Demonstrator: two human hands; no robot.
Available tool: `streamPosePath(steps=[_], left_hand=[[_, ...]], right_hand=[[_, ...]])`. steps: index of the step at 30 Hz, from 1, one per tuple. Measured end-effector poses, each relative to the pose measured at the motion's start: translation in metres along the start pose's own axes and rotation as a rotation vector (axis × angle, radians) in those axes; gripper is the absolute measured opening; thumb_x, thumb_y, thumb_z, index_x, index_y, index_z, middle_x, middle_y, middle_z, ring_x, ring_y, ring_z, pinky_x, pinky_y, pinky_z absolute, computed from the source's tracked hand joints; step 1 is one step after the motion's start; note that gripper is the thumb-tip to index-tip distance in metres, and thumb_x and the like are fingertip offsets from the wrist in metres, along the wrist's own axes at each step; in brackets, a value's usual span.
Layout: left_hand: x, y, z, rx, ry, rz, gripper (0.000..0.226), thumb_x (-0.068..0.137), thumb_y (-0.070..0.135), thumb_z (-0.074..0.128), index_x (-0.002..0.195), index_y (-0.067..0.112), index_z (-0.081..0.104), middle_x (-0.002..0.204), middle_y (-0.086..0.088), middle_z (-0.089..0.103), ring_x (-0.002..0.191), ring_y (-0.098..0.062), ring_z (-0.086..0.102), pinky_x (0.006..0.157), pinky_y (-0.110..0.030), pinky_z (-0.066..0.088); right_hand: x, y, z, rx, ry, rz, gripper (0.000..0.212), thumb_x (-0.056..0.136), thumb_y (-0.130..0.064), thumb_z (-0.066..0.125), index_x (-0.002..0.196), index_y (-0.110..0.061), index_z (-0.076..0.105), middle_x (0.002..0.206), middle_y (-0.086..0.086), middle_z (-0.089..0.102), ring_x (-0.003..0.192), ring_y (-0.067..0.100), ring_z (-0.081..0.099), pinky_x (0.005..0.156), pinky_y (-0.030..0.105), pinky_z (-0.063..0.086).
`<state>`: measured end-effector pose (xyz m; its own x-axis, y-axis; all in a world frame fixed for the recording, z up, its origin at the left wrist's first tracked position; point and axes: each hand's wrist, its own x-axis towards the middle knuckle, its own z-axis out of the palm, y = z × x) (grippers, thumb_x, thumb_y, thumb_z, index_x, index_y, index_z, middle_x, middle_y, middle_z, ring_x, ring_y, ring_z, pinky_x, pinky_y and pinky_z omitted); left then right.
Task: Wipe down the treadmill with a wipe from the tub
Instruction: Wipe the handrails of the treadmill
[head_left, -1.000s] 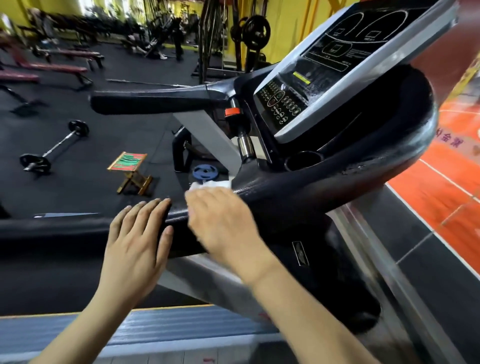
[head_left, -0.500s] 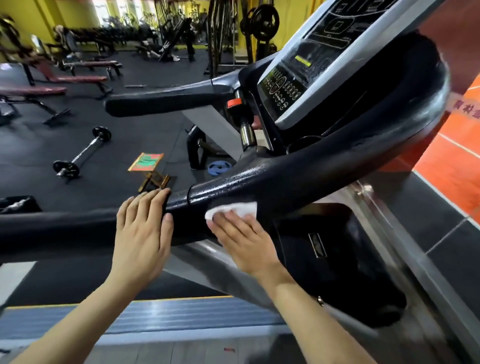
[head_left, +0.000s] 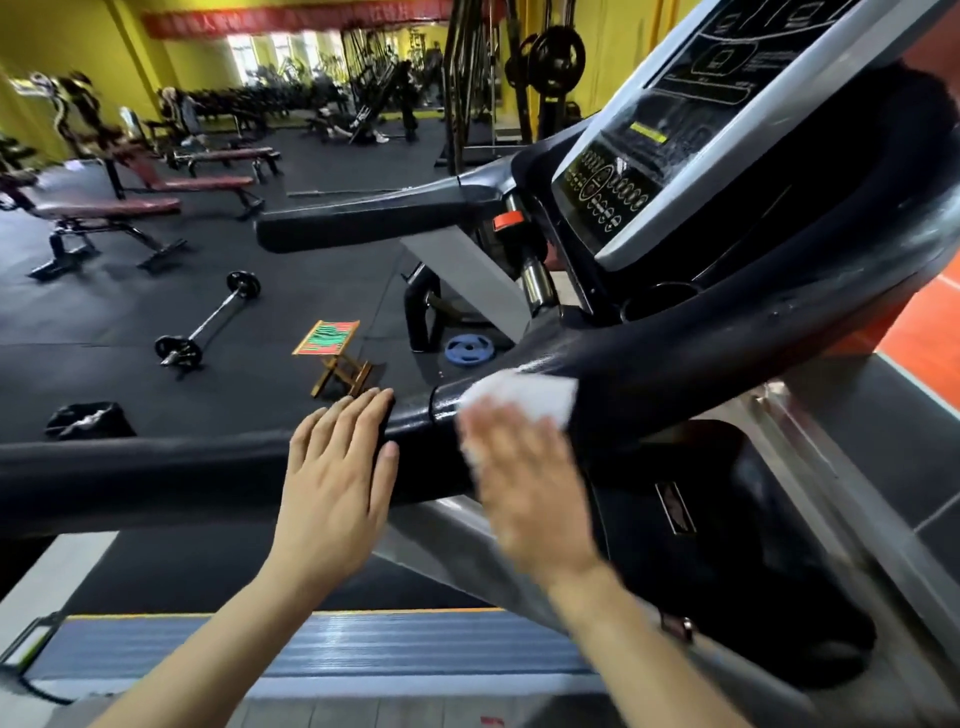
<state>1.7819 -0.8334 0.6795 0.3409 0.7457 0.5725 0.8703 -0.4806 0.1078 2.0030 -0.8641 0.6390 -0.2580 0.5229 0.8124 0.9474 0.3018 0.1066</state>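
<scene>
The treadmill's black handrail (head_left: 208, 467) runs across the view and curves up to the right under the tilted console (head_left: 701, 119). My left hand (head_left: 337, 478) rests flat on the rail with straight fingers. Just right of it, my right hand (head_left: 524, 478), blurred by motion, presses a white wipe (head_left: 524, 397) against the rail where it bends. The wipe sticks out above my fingertips. No tub is in view.
A second black handle (head_left: 374, 223) juts left from the console post. On the dark gym floor beyond lie a barbell (head_left: 208, 327), a small folding stool (head_left: 332, 353), a blue weight plate (head_left: 467, 348) and benches (head_left: 104, 213). The grey treadmill side rail (head_left: 311, 649) runs below my arms.
My right hand has slid the wipe up along the rail, from its underside to its upper face near the bend. My left hand stays flat on the rail. The view tilted slightly.
</scene>
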Motion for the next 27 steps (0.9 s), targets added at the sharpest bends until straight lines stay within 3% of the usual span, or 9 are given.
streamPosePath(steps=[3, 5, 8, 10, 12, 19, 23, 25, 27], left_hand=[[-0.002, -0.020, -0.006, -0.048, -0.038, 0.064, 0.054, 0.104, 0.037, 0.034, 0.153, 0.015, 0.042, 0.155, 0.001, 0.046, 0.143, -0.021, 0.042, 0.118, -0.041, 0.030], [-0.007, -0.044, -0.011, -0.048, -0.049, 0.087, 0.054, 0.103, 0.038, 0.036, 0.152, 0.017, 0.044, 0.154, -0.001, 0.047, 0.142, -0.023, 0.043, 0.118, -0.042, 0.031], [-0.019, -0.092, -0.017, 0.015, -0.021, 0.041, 0.053, 0.103, 0.041, 0.035, 0.146, 0.016, 0.051, 0.144, -0.004, 0.057, 0.132, -0.030, 0.052, 0.115, -0.048, 0.033], [-0.028, -0.127, -0.022, 0.049, 0.008, 0.004, 0.053, 0.103, 0.042, 0.033, 0.143, 0.014, 0.055, 0.137, -0.006, 0.061, 0.128, -0.032, 0.054, 0.115, -0.049, 0.030], [-0.036, -0.159, -0.026, 0.053, 0.026, 0.014, 0.052, 0.103, 0.040, 0.033, 0.142, 0.014, 0.055, 0.136, -0.008, 0.061, 0.129, -0.034, 0.054, 0.116, -0.050, 0.028], [-0.053, -0.217, -0.031, -0.026, 0.041, 0.146, 0.054, 0.101, 0.035, 0.040, 0.150, 0.013, 0.049, 0.146, -0.014, 0.054, 0.138, -0.039, 0.047, 0.120, -0.056, 0.026], [-0.056, -0.255, -0.042, -0.016, 0.034, 0.181, 0.054, 0.101, 0.036, 0.038, 0.149, 0.014, 0.050, 0.143, -0.015, 0.056, 0.136, -0.040, 0.047, 0.121, -0.056, 0.024], [-0.054, -0.274, -0.047, 0.002, 0.036, 0.162, 0.054, 0.102, 0.038, 0.036, 0.147, 0.012, 0.052, 0.139, -0.016, 0.059, 0.131, -0.041, 0.051, 0.119, -0.055, 0.027], [-0.052, -0.283, -0.049, 0.026, 0.007, 0.178, 0.056, 0.101, 0.040, 0.037, 0.145, 0.010, 0.053, 0.137, -0.015, 0.060, 0.125, -0.041, 0.054, 0.114, -0.054, 0.031]], right_hand=[[0.002, -0.025, 0.005, 0.007, -0.053, -0.078, 0.058, 0.099, -0.016, 0.052, 0.155, -0.014, 0.038, 0.163, 0.001, 0.032, 0.152, 0.018, 0.028, 0.125, 0.041, 0.021], [0.020, -0.004, -0.011, -0.047, -0.025, -0.072, 0.048, 0.100, -0.010, 0.047, 0.148, -0.005, 0.048, 0.154, 0.009, 0.046, 0.145, 0.026, 0.040, 0.118, 0.045, 0.034], [0.061, 0.038, -0.041, -0.129, 0.075, 0.181, 0.031, 0.103, -0.010, 0.044, 0.119, 0.000, 0.068, 0.117, 0.014, 0.068, 0.111, 0.036, 0.060, 0.099, 0.044, 0.041], [0.084, 0.037, -0.049, -0.134, 0.068, 0.310, 0.027, 0.102, -0.011, 0.045, 0.089, -0.009, 0.068, 0.087, 0.006, 0.067, 0.087, 0.032, 0.061, 0.088, 0.041, 0.042], [0.096, 0.001, -0.036, -0.190, -0.034, 0.249, 0.029, 0.100, -0.013, 0.042, 0.081, -0.012, 0.063, 0.077, 0.006, 0.061, 0.076, 0.032, 0.058, 0.077, 0.045, 0.044], [0.118, -0.174, 0.050, -0.075, -0.196, 0.264, 0.027, 0.103, -0.018, 0.041, 0.091, -0.012, 0.065, 0.090, 0.006, 0.064, 0.086, 0.030, 0.058, 0.083, 0.043, 0.044], [0.118, -0.145, 0.022, -0.125, -0.232, 0.155, 0.022, 0.099, -0.013, 0.046, 0.087, -0.011, 0.065, 0.082, 0.008, 0.062, 0.078, 0.035, 0.059, 0.074, 0.047, 0.046], [0.110, -0.108, -0.004, -0.247, -0.194, 0.323, 0.029, 0.102, -0.017, 0.039, 0.093, -0.010, 0.065, 0.087, 0.011, 0.064, 0.082, 0.038, 0.060, 0.079, 0.049, 0.047], [0.101, -0.094, -0.017, -0.343, -0.126, 0.519, 0.034, 0.106, -0.020, 0.036, 0.103, -0.008, 0.067, 0.100, 0.012, 0.067, 0.097, 0.037, 0.061, 0.097, 0.047, 0.045]])
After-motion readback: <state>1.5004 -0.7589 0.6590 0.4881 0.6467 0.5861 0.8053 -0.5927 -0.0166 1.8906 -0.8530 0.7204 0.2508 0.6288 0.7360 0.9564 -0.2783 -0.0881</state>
